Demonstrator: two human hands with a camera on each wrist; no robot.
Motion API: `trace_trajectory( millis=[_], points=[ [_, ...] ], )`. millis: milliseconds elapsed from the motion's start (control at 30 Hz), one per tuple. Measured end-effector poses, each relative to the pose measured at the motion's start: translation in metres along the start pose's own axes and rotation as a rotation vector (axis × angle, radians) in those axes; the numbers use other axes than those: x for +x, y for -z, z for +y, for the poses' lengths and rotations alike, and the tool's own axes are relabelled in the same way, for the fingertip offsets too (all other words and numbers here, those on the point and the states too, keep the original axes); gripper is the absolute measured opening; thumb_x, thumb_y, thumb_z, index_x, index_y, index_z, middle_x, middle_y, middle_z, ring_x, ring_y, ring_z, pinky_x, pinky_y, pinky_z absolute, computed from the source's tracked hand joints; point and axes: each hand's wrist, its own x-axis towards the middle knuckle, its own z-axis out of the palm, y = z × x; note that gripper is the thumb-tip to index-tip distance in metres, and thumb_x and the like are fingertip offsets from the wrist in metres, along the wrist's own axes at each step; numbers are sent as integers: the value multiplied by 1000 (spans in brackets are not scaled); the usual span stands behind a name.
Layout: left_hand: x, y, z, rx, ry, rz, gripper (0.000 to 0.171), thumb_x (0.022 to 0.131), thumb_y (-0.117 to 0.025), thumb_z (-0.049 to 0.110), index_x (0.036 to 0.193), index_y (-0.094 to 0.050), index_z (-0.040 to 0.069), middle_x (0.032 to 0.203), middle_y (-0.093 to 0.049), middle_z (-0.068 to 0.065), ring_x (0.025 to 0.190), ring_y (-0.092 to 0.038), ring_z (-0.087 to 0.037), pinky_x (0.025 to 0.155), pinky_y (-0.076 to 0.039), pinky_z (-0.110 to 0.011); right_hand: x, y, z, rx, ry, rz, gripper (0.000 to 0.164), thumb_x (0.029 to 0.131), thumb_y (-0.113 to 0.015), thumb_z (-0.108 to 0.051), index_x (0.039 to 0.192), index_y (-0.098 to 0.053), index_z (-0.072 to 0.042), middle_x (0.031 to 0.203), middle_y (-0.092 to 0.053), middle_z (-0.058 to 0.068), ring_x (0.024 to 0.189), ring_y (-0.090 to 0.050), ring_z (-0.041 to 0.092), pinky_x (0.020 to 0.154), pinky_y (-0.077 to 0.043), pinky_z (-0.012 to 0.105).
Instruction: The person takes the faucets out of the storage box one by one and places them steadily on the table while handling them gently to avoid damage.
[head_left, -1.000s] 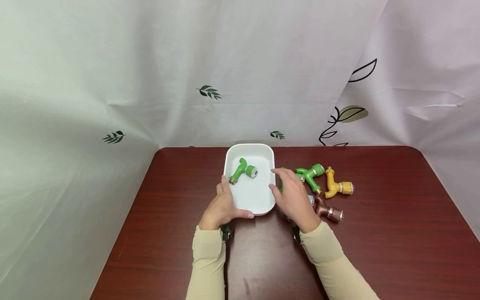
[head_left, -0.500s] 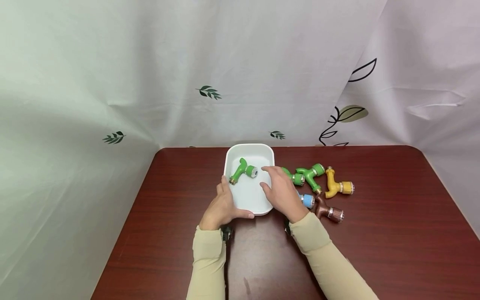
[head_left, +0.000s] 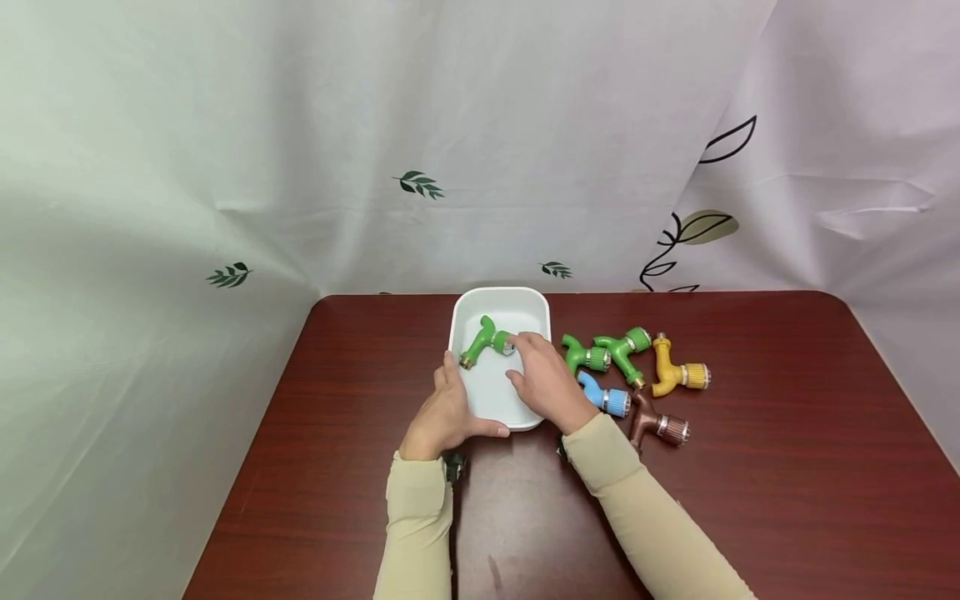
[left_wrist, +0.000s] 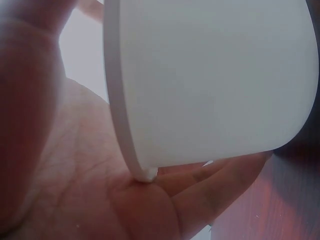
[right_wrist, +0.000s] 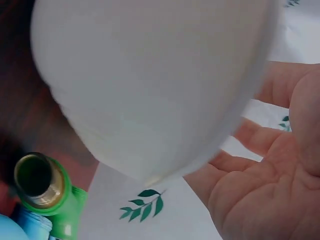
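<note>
A white plastic tub (head_left: 491, 392) stands on the table with a green faucet (head_left: 478, 341) lying inside it. My left hand (head_left: 442, 418) cradles the tub's near left corner, fingers straight along the left wall and thumb along the front. In the left wrist view, the tub's outer wall (left_wrist: 215, 85) lies against the fingers (left_wrist: 220, 195). My right hand (head_left: 551, 382) reaches over the tub's right rim, thumb and forefinger apart. Its forefinger tip overlaps the round knob of the green faucet. The right wrist view shows the tub wall (right_wrist: 150, 90) hiding the fingertips.
Right of the tub lie two more green faucets, one nearer (head_left: 585, 355) and one farther (head_left: 624, 353). A blue faucet (head_left: 606, 397), a brown faucet (head_left: 657, 421) and a yellow faucet (head_left: 675, 371) lie beside them on the reddish-brown table (head_left: 787, 450). A patterned curtain (head_left: 480, 150) hangs behind.
My right hand has moved left from the tub's right rim to over its inside, up to the green faucet's knob. The left hand and the tub have stayed in place.
</note>
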Motion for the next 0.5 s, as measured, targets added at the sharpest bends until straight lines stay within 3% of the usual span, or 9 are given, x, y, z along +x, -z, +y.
trace_trajectory(
  millis=[500],
  points=[
    [0, 0, 1, -2, 2, 2, 153, 58, -97, 49, 156, 5, -9, 150, -27, -32, 97, -62, -38, 88, -52, -45, 11, -15, 8, -92, 50, -58, 52, 91, -73, -9, 140, -56, -2, 148, -44, 28, 136, -43, 42, 102, -45, 51]
  ],
)
